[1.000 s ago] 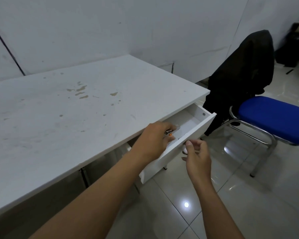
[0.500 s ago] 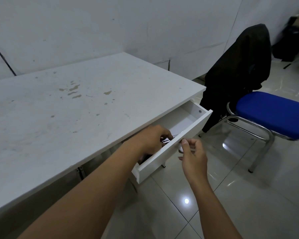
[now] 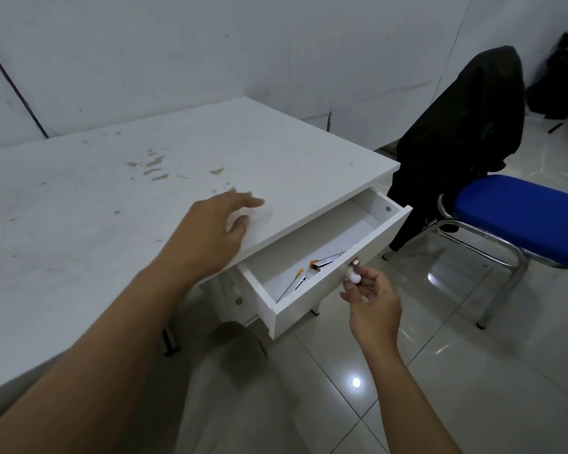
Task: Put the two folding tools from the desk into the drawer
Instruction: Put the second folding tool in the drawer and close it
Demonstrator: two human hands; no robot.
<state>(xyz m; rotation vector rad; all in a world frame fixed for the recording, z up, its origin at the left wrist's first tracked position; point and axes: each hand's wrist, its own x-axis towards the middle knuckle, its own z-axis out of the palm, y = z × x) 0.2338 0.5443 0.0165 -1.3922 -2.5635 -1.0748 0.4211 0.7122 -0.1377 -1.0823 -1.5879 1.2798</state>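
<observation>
The white drawer (image 3: 318, 299) stands pulled out from under the white desk (image 3: 112, 198). Two silver folding tools with orange tips lie inside it: one (image 3: 330, 259) near the front wall by the knob, the other (image 3: 294, 285) further left, partly hidden by the drawer front. My right hand (image 3: 373, 303) pinches the round white knob (image 3: 353, 276) on the drawer front. My left hand (image 3: 210, 234) hovers over the desk edge above the drawer, fingers spread and holding nothing.
A chair with a blue seat (image 3: 522, 217) and chrome legs stands right of the drawer, a black jacket (image 3: 463, 126) draped over its back. Glossy tiled floor (image 3: 440, 371) lies below. My knee (image 3: 240, 348) shows under the desk.
My left hand has come out of the drawer and risen over the desk top, leaving the folding tool inside. The right hand stays at the knob.
</observation>
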